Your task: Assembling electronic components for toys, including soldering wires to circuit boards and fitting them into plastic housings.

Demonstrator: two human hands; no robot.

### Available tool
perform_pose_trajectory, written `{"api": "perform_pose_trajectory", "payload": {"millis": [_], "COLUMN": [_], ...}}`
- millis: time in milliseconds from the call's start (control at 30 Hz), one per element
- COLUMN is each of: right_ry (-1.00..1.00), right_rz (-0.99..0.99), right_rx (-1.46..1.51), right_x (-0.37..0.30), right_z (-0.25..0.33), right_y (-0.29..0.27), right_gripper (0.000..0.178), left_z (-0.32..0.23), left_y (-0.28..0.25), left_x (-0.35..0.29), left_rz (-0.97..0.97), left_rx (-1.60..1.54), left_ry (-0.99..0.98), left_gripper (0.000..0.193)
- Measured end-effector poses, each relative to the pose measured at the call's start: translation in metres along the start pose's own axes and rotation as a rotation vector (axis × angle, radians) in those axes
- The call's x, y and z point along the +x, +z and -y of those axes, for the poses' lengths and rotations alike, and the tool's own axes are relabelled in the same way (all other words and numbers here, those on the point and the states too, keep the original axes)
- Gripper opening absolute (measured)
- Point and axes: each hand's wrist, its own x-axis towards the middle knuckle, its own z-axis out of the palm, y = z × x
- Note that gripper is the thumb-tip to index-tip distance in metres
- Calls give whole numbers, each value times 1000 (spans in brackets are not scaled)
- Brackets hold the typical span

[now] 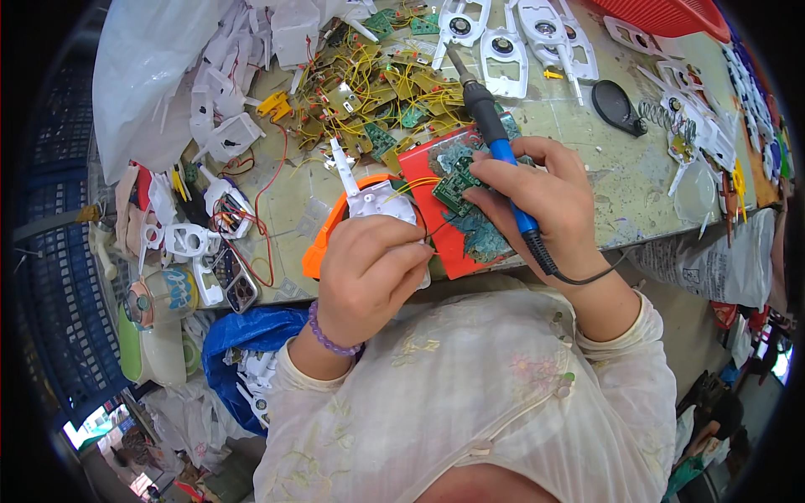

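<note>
My right hand [549, 197] is closed, with a small green circuit board [455, 186] between thumb and fingers. The same hand carries a blue-handled soldering iron [501, 149], its tip angled up and away from the board. Yellow wires join the board to a white plastic housing [381, 201] on an orange holder [317, 245]. My left hand [373, 268] is pinched at the housing's near edge. A thin wire passes by its fingertips, but what they hold is unclear. Beneath the board lies a red sheet [444, 256] with a worn, grey-green patch [482, 235].
Behind my hands spreads a heap of wired circuit boards [360, 101]. White plastic parts [231, 134] crowd the left; white frames with round speakers [503, 50] lie at the back. A black oval ring [616, 107], a spring [668, 121] and a red basket [671, 15] are right.
</note>
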Motion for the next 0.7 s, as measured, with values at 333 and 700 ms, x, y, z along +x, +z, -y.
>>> {"api": "perform_pose_trajectory", "payload": {"millis": [333,700], "right_ry": [-21,-48], "right_rz": [34,-10], "right_rx": [-25,-10], "right_x": [-1,-2], "right_z": [2,-1], "right_y": [-4,0], "right_gripper": [39,25], "left_z": [-13,-15], "left_y": [17,-3], "left_x": [4,34], "left_rz": [-263,72], "left_rx": [-177,-284], "left_ry": [-340,-399], "left_gripper": [27,11]}}
